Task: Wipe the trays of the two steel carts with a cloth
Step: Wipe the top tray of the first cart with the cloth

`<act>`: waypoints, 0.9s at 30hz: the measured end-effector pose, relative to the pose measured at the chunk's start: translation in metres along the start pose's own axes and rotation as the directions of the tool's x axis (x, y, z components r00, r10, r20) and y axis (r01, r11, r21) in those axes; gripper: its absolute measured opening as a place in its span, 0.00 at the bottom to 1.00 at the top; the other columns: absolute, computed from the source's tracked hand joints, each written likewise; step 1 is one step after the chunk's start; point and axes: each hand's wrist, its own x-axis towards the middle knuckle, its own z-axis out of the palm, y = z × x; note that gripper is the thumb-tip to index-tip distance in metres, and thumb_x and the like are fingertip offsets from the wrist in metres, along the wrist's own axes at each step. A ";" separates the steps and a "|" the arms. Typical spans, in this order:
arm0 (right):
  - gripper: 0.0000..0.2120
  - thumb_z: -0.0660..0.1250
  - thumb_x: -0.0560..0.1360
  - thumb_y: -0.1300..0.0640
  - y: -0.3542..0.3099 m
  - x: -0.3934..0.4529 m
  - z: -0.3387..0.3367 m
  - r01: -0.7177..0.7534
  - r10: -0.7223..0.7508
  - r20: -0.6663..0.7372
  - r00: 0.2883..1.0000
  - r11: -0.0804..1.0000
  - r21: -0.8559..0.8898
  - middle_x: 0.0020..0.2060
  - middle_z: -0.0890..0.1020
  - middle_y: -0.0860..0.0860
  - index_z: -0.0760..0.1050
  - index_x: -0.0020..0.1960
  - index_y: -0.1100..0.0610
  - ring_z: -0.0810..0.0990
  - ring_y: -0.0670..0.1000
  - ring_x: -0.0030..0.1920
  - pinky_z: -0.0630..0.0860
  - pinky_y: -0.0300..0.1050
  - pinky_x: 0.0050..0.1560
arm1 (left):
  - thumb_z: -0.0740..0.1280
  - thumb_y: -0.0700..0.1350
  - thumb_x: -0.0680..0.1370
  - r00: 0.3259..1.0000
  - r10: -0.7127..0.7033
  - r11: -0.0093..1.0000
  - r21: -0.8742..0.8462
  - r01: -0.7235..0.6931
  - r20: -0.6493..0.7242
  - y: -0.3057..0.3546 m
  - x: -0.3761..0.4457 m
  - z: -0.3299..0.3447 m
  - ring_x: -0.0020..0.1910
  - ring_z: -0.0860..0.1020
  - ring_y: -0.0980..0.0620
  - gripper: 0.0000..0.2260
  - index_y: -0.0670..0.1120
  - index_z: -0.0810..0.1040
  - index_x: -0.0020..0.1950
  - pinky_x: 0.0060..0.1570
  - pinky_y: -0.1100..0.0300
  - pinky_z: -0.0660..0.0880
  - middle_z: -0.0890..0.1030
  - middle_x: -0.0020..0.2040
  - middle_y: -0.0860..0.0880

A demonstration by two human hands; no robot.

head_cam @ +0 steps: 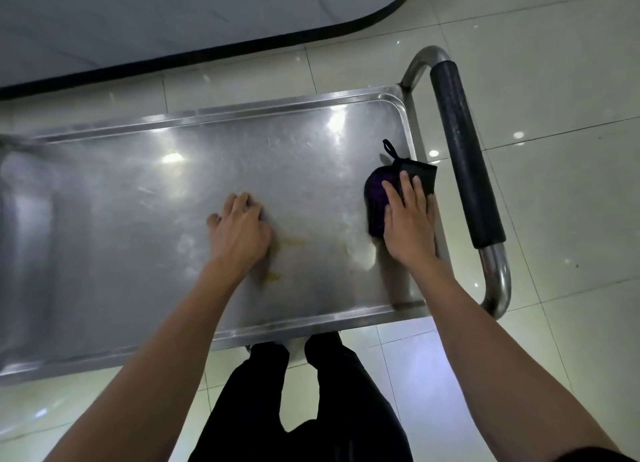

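Head view, looking down on one steel cart's top tray (221,170). Only one cart visible.

Tray: brushed stainless, shallow raised rim with rounded corners, fine scratches all over, several ceiling-light glare spots. Yellowish streaks (287,245) near the middle-front, just right of the left hand. A whitish smear sits beside the right wrist. Left end of the tray is blurred.

Cloth (398,187): dark, black with a purple patch showing on its left side, bunched rather than flat. A small black hanging loop sticks out at its far edge. It lies on the tray at the right end, up against the rim next to the cart handle.

Right hand (408,219): palm down on the cloth, fingers straight and spread, pressing it onto the tray. Not curled around it, so a flat press and no grasp.

Left hand (239,229): resting on bare tray surface near the centre, fingers bent with tips on the steel, holding nothing. Well apart from the cloth.

Cart handle (464,156): steel tube loop at the right end, with a black foam sleeve along its straight run.

Floor (554,63): glossy pale tiles. The person's dark trousers (311,409) show below the tray's near rim. A pale surface with a dark curved edge (173,21) fills the top left.
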 end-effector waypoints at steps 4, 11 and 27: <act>0.24 0.51 0.84 0.53 -0.022 -0.017 0.011 0.019 -0.019 0.002 1.000 1.000 -0.003 0.81 0.48 0.51 0.55 0.80 0.48 0.43 0.55 0.80 0.47 0.60 0.78 | 0.58 0.47 0.78 1.000 0.024 0.999 0.022 -0.024 -0.020 -0.012 -0.001 -0.001 0.69 0.65 0.44 0.15 0.47 0.77 0.61 0.62 0.38 0.66 0.71 0.69 0.49; 0.24 0.52 0.83 0.53 -0.089 -0.048 0.038 0.084 -0.084 -0.022 0.996 0.996 0.008 0.81 0.51 0.52 0.57 0.79 0.48 0.45 0.55 0.81 0.47 0.59 0.78 | 0.58 0.46 0.79 0.998 0.059 0.998 -0.032 -0.059 -0.011 -0.046 -0.024 0.003 0.73 0.62 0.43 0.18 0.49 0.73 0.69 0.67 0.40 0.63 0.68 0.73 0.46; 0.31 0.62 0.80 0.56 -0.270 -0.122 0.105 0.370 -0.369 0.045 0.928 0.929 -0.023 0.81 0.50 0.53 0.55 0.79 0.48 0.44 0.56 0.81 0.53 0.63 0.77 | 0.61 0.48 0.80 0.995 0.087 0.995 -0.053 -0.090 -0.053 -0.152 -0.133 0.030 0.71 0.68 0.52 0.16 0.51 0.79 0.66 0.69 0.48 0.61 0.74 0.70 0.54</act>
